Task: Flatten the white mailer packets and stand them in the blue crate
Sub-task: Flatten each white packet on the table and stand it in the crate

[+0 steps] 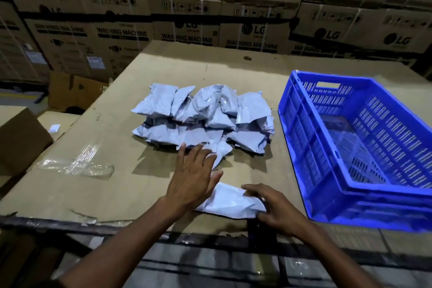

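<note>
A heap of several white mailer packets [205,117] lies in the middle of the cardboard table top [98,138]. One packet [230,201] lies apart near the front edge. My left hand [192,175] is spread flat with straight fingers, its palm over that packet's left end and its fingertips reaching the front of the heap. My right hand [272,206] holds the packet's right end, fingers on top and thumb at its near edge. The blue crate [301,147] stands to the right with no packets visible inside.
A crumpled strip of clear tape [77,167] lies on the table's left part. A brown carton [18,140] stands off the left edge. Stacked washing machine boxes [187,14] wall off the back. A dark metal frame [210,241] runs under the front edge.
</note>
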Tool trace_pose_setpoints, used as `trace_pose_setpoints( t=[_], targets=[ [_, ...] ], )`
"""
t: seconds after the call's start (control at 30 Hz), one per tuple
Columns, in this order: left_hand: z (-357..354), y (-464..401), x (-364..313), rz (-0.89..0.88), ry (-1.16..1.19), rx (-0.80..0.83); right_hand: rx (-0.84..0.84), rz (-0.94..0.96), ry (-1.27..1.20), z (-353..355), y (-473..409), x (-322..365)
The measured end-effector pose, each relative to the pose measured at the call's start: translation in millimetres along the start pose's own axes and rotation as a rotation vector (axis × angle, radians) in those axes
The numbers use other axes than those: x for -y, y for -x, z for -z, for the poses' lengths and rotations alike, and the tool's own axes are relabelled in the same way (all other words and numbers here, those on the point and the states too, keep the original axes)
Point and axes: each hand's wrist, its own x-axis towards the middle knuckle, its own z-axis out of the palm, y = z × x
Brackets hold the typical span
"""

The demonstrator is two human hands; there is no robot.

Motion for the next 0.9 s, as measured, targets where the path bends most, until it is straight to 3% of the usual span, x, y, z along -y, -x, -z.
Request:
trace_pose_setpoints(
  t=[0.07,0.23,0.47,0.9],
  targets=[
    [-7,14,-15,0.007,-0.005,0.044,0.019,0.031,0.072,-3,-2,-1],
    [-28,51,-39,0.090,-0.050,0.177,-0.263,0.066,0.248,-29,-13,21],
    [-41,59,-41,0.204,-0.048,0.354,-0.048,-0.112,0.545,-77,-19,20],
    [-47,65,-40,0.188,0.010,0.314,-0.145,-0.104,0.588,-81,-16,17]
  ],
)
